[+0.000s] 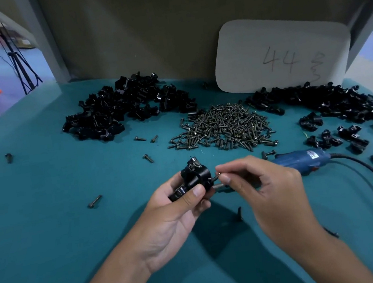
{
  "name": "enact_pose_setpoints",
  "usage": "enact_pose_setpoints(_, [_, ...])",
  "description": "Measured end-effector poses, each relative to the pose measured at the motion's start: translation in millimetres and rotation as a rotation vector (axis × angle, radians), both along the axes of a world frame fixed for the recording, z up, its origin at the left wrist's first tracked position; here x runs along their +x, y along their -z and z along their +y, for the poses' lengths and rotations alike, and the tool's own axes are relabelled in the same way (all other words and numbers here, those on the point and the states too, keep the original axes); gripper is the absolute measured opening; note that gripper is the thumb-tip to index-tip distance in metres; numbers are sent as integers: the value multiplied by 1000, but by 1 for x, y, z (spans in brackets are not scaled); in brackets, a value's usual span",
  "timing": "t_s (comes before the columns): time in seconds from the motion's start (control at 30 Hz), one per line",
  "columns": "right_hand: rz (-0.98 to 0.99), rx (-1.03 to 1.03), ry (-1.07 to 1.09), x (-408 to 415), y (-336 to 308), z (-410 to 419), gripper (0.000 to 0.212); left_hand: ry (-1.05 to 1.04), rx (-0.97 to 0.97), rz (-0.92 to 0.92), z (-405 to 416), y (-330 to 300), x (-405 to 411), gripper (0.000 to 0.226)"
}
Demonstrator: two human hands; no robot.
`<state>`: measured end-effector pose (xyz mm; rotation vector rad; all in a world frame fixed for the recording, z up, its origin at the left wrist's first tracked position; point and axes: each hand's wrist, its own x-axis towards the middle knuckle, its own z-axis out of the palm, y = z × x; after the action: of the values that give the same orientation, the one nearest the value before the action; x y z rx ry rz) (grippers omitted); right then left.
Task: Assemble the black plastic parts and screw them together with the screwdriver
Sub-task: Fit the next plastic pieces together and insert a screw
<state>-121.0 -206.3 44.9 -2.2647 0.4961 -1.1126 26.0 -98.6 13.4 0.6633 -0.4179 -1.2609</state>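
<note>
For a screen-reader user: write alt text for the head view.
The left hand grips a black clamp above a teal table while the right hand pinches a screw at its side. Behind lie a screw pile, two heaps of black parts and a blue screwdriver.

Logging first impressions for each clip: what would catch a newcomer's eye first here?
Front and centre, the left hand grips a black plastic clamp part while the right hand pinches a small dark metal screw at its side. Behind them lies a heap of dark metal screws, flanked by piles of black plastic parts.
</note>
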Motion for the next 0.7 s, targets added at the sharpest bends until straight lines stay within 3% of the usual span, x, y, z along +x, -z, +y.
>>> enact_pose_setpoints(0.1, [36,-124,9,-1,3,1,10,6,-5,-27,0,1,-2,44])
enact_pose_setpoints(0.23, [87,-135,25,0,2,0,5,-23,29,-88,-1,6,-2,37])
enact_pose_setpoints(0.4, [233,-154,50,3,7,-2,39,-9,35,-178,-1,7,-4,44])
enact_pose_setpoints(0.47, [332,-175,51,2,7,-3,42,-7,36,-199,-2,6,-4,45])
enact_pose_setpoints(0.57, [426,-106,1,-7,1,-9,31,-25,39,-196,-2,5,-3,47])
enact_pose_setpoints(0.7, [443,-169,-95,-13,-2,-12,18,-33,39,-196,-1,5,-4,51])
